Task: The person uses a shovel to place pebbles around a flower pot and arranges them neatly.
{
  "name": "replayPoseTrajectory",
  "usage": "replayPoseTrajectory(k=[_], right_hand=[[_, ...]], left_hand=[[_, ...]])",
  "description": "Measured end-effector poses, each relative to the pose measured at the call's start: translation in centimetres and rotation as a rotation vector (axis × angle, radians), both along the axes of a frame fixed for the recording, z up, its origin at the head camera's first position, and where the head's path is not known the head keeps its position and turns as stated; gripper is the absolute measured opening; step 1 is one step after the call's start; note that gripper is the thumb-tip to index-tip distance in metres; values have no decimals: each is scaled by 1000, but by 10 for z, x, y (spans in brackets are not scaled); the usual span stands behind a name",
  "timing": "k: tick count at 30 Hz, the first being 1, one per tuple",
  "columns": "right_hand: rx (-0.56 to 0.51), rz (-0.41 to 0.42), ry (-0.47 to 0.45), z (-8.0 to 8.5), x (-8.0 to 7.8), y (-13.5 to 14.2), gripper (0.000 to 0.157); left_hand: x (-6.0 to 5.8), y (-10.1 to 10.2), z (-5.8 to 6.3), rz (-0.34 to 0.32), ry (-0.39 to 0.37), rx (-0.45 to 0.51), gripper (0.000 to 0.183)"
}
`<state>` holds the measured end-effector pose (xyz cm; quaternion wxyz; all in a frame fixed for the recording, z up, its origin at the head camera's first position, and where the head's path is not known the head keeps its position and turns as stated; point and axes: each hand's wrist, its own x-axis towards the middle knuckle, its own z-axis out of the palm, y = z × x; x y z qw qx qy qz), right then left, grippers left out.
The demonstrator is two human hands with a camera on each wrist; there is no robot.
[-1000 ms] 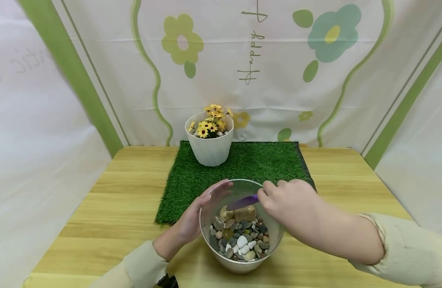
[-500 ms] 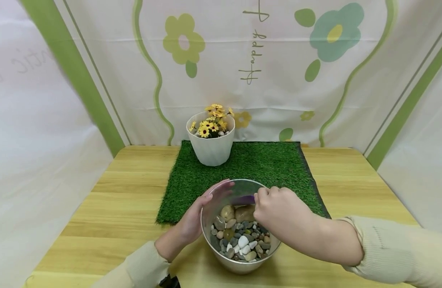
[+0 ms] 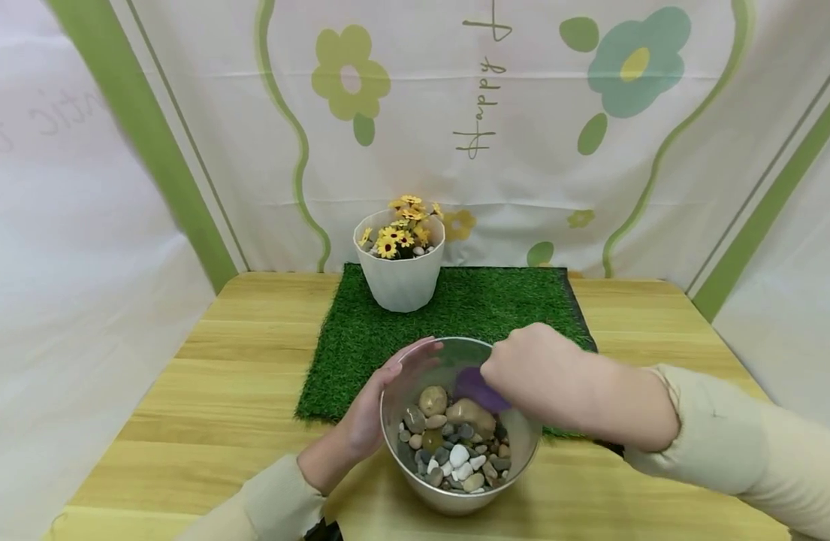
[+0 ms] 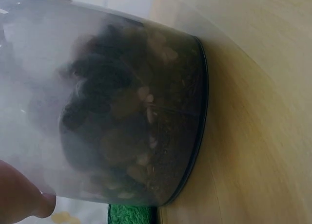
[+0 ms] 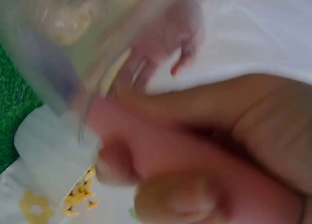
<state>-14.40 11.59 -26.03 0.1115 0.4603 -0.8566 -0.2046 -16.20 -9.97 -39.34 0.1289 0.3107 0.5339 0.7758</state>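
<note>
White cloth (image 3: 529,173) hangs behind, with flower shapes and "Happy" turned on its side; faint letters at the left are hard to read. Next are a smooth wooden table (image 3: 185,421) and fuzzy green fake-grass mat (image 3: 516,300). See-through and round, the bucket (image 3: 448,504) stands on the table, hiding part of the mat. The ridged white flowerpot (image 3: 399,285) holds yellow flowers (image 3: 397,239). The left hand (image 3: 369,409) curls around the bucket; the right hand (image 3: 536,372) grips a purple shovel (image 3: 478,389) over its smooth pebbles (image 3: 455,454).

Passage over green mat (image 3: 516,297), between obstructing white flowerpot (image 3: 401,284) and clear bucket (image 3: 448,503)
</note>
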Motion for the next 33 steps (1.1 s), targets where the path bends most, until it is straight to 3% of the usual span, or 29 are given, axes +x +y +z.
replayPoseTrajectory(k=[6, 13, 17, 23, 28, 33], right_hand=[[44, -4, -163, 7, -10, 3, 24], [91, -179, -499, 15, -23, -3, 27], [57, -222, -649, 16, -26, -1, 34], [34, -203, -668, 16, -26, 2, 33], [38, -208, -675, 18, -26, 2, 30], [38, -220, -723, 18, -28, 2, 20]], left_hand=[[-4, 2, -6, 24, 55, -11, 51], [-1, 3, -3, 33, 33, 0, 51], [0, 4, -2, 47, 26, 4, 51], [3, 3, -2, 94, 6, 3, 50], [9, 1, 0, 228, -60, -51, 45], [14, -6, 4, 359, -73, -197, 40]])
